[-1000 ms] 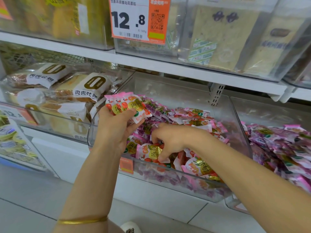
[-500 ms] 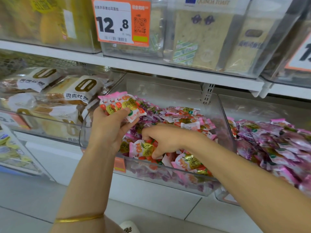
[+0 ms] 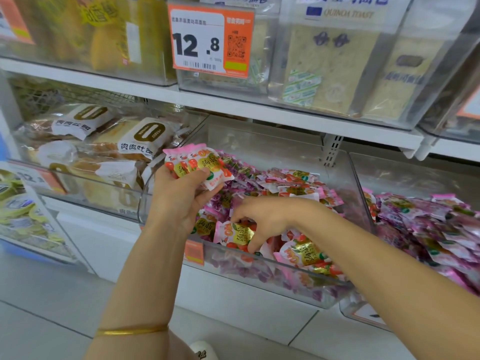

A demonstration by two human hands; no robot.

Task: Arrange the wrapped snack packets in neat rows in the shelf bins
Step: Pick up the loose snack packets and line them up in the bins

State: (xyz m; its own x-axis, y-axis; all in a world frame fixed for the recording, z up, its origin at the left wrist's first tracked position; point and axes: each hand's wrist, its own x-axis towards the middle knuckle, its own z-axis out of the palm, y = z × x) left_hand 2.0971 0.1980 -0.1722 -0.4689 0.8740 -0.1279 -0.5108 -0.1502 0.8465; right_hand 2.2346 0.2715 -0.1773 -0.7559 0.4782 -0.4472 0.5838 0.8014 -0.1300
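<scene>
My left hand (image 3: 181,198) grips a fanned stack of snack packets (image 3: 198,165) over the left front corner of the clear bin (image 3: 272,144), with the printed faces toward me, the crimped pink ends up and the long axes leaning up-left. My right hand (image 3: 267,219) reaches into the bin's front and pinches one loose packet (image 3: 233,235), which lies face up on the heap (image 3: 293,183) with its long axis running left to right. Compared with half a second ago, both hands hold the same things in the same spots.

Bright, even light, soft glare on the clear bin (image 3: 272,146); edges bend and blur, perhaps from motion.
</scene>
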